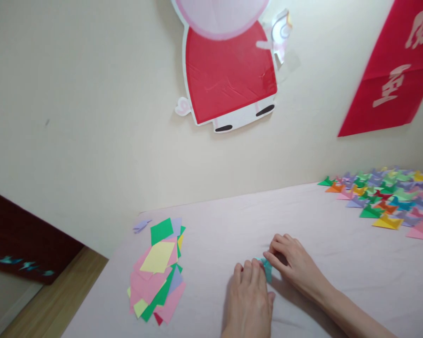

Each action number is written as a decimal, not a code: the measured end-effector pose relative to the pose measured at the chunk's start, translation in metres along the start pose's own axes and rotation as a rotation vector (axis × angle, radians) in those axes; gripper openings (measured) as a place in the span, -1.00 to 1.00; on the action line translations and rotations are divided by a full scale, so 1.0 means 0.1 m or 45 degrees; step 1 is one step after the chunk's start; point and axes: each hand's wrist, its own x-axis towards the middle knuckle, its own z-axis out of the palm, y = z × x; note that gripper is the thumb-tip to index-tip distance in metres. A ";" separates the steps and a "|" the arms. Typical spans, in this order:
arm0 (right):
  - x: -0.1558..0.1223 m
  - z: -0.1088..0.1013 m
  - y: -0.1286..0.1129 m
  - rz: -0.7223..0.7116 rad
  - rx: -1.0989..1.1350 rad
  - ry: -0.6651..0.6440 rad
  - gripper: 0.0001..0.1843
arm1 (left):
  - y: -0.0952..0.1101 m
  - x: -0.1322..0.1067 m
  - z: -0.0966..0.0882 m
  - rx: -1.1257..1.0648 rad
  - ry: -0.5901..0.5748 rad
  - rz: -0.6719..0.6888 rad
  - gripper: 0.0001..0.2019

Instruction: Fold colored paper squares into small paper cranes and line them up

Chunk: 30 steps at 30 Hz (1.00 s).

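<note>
A small teal piece of folded paper (267, 269) lies low over the sheet in the gap between my two hands, partly hidden by fingers. My left hand (248, 295) reaches up from the bottom edge, its bent fingers together and its fingertips pressed at the paper's left side. From the right comes my right hand (294, 260), with fingers curled in and thumb and forefinger closed on the paper's upper right part. The exact shape of the fold cannot be made out.
Loose coloured paper squares (155, 281) form a pile on the left, beside a small folded purple piece (141, 226). Several rows of folded paper figures (387, 199) stand at the back right. Behind the pale covered surface (211, 225) rises a wall (91, 117) with a cartoon cutout (229, 70) and a red banner (387, 75).
</note>
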 end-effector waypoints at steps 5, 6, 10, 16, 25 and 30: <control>0.01 0.04 0.01 0.042 -0.017 -0.013 -0.71 | 0.02 0.01 -0.07 -0.023 -0.015 -0.022 -0.42; 0.01 0.04 0.01 0.043 -0.007 -0.021 -0.72 | 0.03 0.01 -0.08 -0.030 0.001 -0.037 -0.41; 0.00 0.03 0.01 0.048 0.028 -0.043 -0.73 | 0.08 0.03 -0.06 -0.052 0.028 -0.061 -0.36; 0.00 0.01 0.04 0.057 0.045 -0.070 -0.72 | 0.10 0.02 0.03 -0.025 0.011 -0.032 -0.36; -0.01 -0.05 0.06 0.075 0.048 -0.132 -0.70 | 0.08 -0.01 0.01 0.168 0.179 0.003 -0.41; -0.02 -0.06 0.10 0.059 -0.008 -0.113 -0.66 | 0.09 -0.01 -0.01 0.188 0.187 0.009 -0.43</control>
